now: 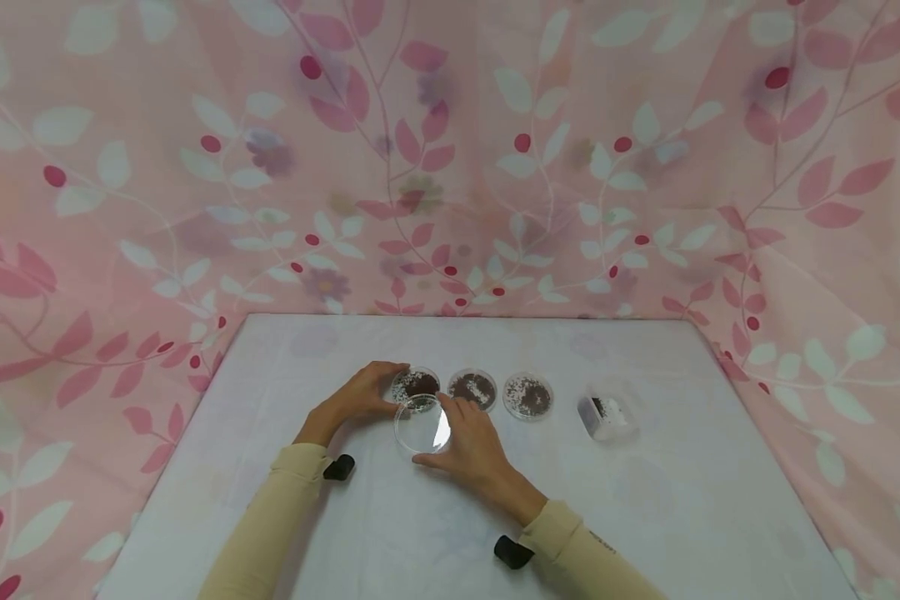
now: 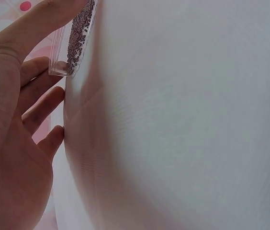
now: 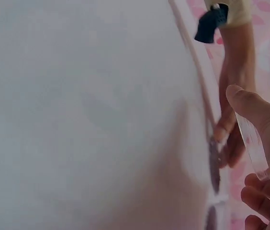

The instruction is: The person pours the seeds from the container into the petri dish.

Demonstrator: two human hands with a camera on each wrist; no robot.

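Between thumb and fingers, my left hand point(image 1: 362, 395) grips the side of a clear round petri dish point(image 1: 422, 382) holding dark granules and white bits. The left wrist view shows this dish point(image 2: 81, 38) edge-on, with dark grains inside and the lower fingers spread apart. My right hand point(image 1: 480, 446) pinches a clear petri dish lid point(image 1: 416, 433) by its rim. The lid is tilted in front of the left dish and overlaps its near edge in the head view. In the right wrist view the lid point(image 3: 253, 148) shows between thumb and fingers.
Two more petri dishes with dark and white contents, a middle one point(image 1: 471, 388) and a right one point(image 1: 528, 397), stand in a row on the white-covered table point(image 1: 645, 517). Farther right sits a clear plastic box point(image 1: 609, 418) with something dark inside. A pink floral curtain point(image 1: 465, 167) hangs behind.
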